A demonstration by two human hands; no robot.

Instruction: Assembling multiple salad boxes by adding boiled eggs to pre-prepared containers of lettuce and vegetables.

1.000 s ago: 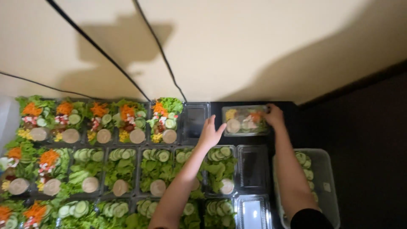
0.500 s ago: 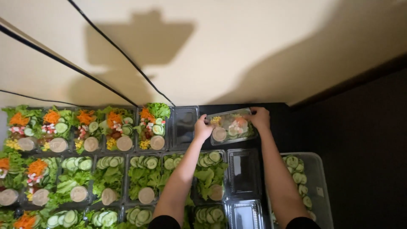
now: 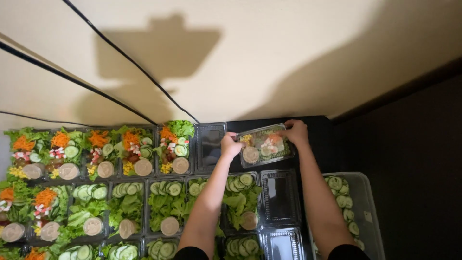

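Observation:
A closed clear plastic salad box (image 3: pixel 265 144) with greens, carrot and a round sauce cup is lifted slightly and tilted above the black table's far end. My left hand (image 3: pixel 231 145) grips its left edge and my right hand (image 3: pixel 296 132) grips its far right corner. Just left of it lies an open clear lid (image 3: pixel 210 147) belonging to a filled salad box (image 3: pixel 174 147). Below my hands sit salad boxes with lettuce and cucumber slices (image 3: pixel 242 200).
Rows of open salad boxes (image 3: pixel 96 154) cover the table to the left. Empty clear lids (image 3: pixel 280 197) lie between my arms. A clear tub of cucumber slices (image 3: pixel 349 207) stands at the right. A cream wall with black cables (image 3: pixel 120 53) is ahead.
The closed salad box has been picked up off the table's far corner and tilted, both hands gripping its ends. The camera view shifted slightly right.

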